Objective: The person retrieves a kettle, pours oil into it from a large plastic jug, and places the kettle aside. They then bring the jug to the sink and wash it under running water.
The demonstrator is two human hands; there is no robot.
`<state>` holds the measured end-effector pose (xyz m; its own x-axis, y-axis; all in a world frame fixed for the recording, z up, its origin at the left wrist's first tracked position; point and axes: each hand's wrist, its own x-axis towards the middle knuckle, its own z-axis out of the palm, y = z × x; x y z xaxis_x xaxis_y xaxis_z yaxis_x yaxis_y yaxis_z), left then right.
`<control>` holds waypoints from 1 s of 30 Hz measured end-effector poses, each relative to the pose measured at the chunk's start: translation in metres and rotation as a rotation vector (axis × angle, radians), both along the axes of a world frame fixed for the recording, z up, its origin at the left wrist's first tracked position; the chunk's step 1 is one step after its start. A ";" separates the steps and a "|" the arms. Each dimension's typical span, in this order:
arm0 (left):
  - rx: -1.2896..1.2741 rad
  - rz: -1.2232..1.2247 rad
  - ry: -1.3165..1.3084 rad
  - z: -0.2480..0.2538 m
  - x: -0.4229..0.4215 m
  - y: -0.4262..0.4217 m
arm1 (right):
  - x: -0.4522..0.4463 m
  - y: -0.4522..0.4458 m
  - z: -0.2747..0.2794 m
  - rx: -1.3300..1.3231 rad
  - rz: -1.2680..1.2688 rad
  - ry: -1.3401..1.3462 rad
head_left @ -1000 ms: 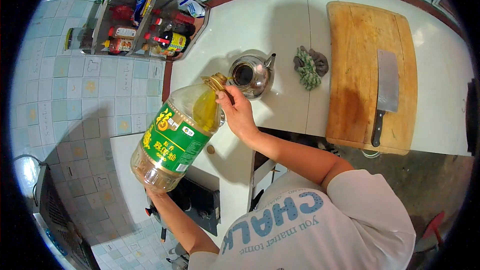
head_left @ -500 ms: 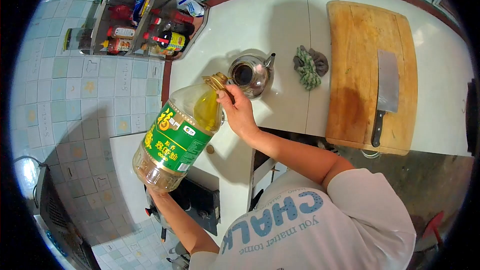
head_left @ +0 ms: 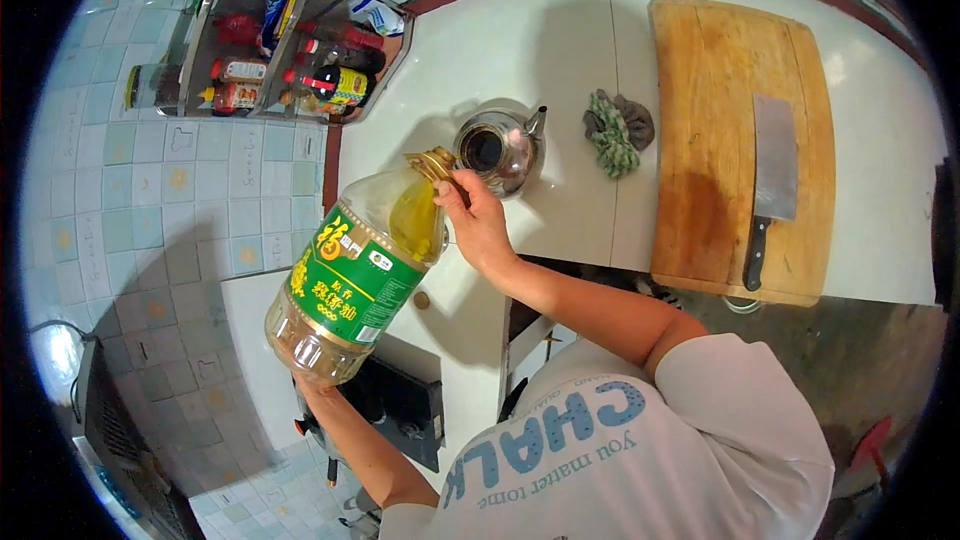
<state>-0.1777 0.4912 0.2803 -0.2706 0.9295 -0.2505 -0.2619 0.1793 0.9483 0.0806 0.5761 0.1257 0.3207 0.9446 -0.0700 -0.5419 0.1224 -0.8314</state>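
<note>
A large clear plastic bottle with a green label (head_left: 355, 280) is tilted, its mouth at the left rim of an open metal kettle (head_left: 510, 165). Yellow liquid lies in the bottle's neck end; whether any is flowing out is too small to tell. My right hand (head_left: 475, 220) is closed around the handle ring at the neck. Beneath the bottle's base is my left hand (head_left: 308, 384), supporting it, with its fingers mostly hidden. The kettle stands upright on the white counter (head_left: 570, 210), its spout towards the upper right and its opening dark inside.
Right of the kettle lies a crumpled green and grey cloth (head_left: 617, 133). A cleaver (head_left: 775, 160) rests on a wooden board (head_left: 700, 90). Bottles fill a wall rack (head_left: 270, 110) at upper left. A small round cap (head_left: 422, 300) and a black stove (head_left: 415, 425) are near the bottle.
The bottle's base has shifted very slightly to the right since the earliest frame. Both hands keep their hold, and the kettle stays in place.
</note>
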 end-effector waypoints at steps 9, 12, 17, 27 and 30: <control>0.019 -0.025 0.123 0.004 -0.016 0.002 | -0.002 -0.005 0.000 -0.060 0.034 0.007; -0.009 -0.032 0.110 0.007 -0.014 0.000 | -0.005 -0.005 -0.004 -0.037 0.009 0.004; -0.027 -0.015 0.100 0.007 -0.013 -0.001 | -0.007 -0.004 -0.008 -0.032 0.009 -0.028; -0.029 -0.069 0.061 0.006 -0.022 0.000 | -0.005 -0.005 -0.006 -0.040 0.022 -0.023; -0.030 -0.046 0.063 0.004 -0.028 -0.001 | -0.003 -0.005 -0.004 -0.049 0.030 -0.036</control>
